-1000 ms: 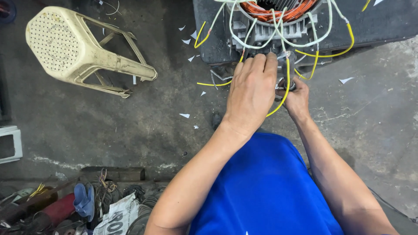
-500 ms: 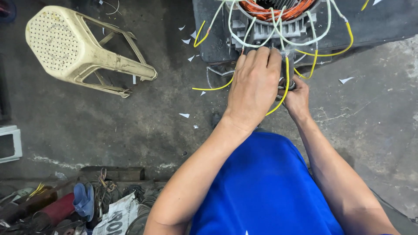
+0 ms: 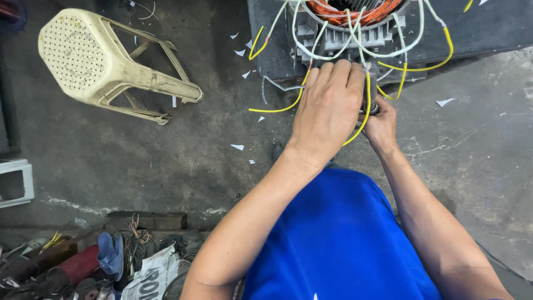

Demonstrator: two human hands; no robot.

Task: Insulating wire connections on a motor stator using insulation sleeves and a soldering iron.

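Both hands are bunched up right at the front of the motor stator (image 3: 347, 30) with its copper windings: the left hand (image 3: 327, 111) is curled over the yellow lead wires (image 3: 363, 105), and the right hand (image 3: 382, 119) tucked under it pinches a small dark tool, can't tell what. A cream plastic stool (image 3: 105, 64) lies tipped over on the concrete floor (image 3: 166, 161) off to the left.

Glossy copper windings (image 3: 344, 8) sit in matt grey metal housing (image 3: 355, 39); plastic-sleeved yellow wires (image 3: 277, 108) look smooth.
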